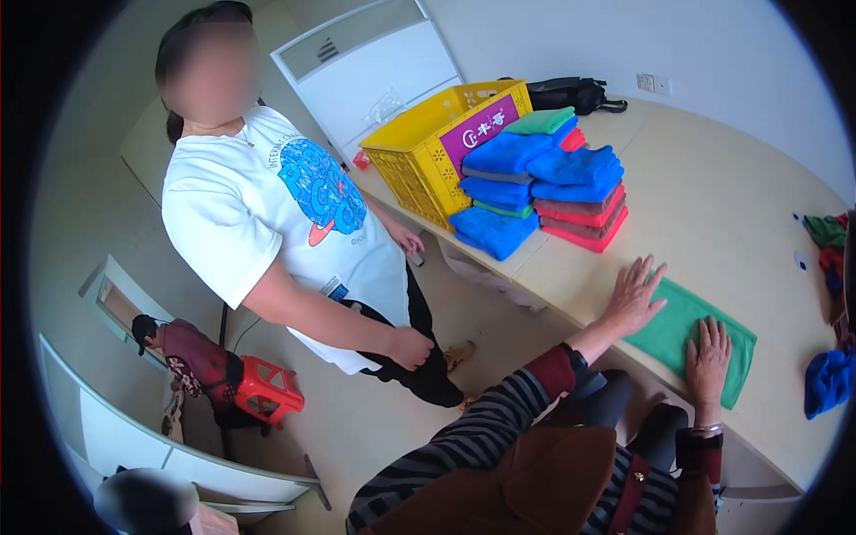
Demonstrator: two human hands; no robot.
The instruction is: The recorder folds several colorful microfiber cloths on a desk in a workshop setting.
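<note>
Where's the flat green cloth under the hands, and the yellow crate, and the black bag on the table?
green cloth (pixel 670 325): head view, its bare middle.
yellow crate (pixel 408 178): head view, its side wall.
black bag (pixel 569 95): head view, its body.

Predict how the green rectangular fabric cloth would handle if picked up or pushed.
The green rectangular fabric cloth probably droops when lifted, as it looks thin. Lying so flat, it seems light and unlikely to roll. It may slide when pushed, since the pale beige table looks smooth.
</note>
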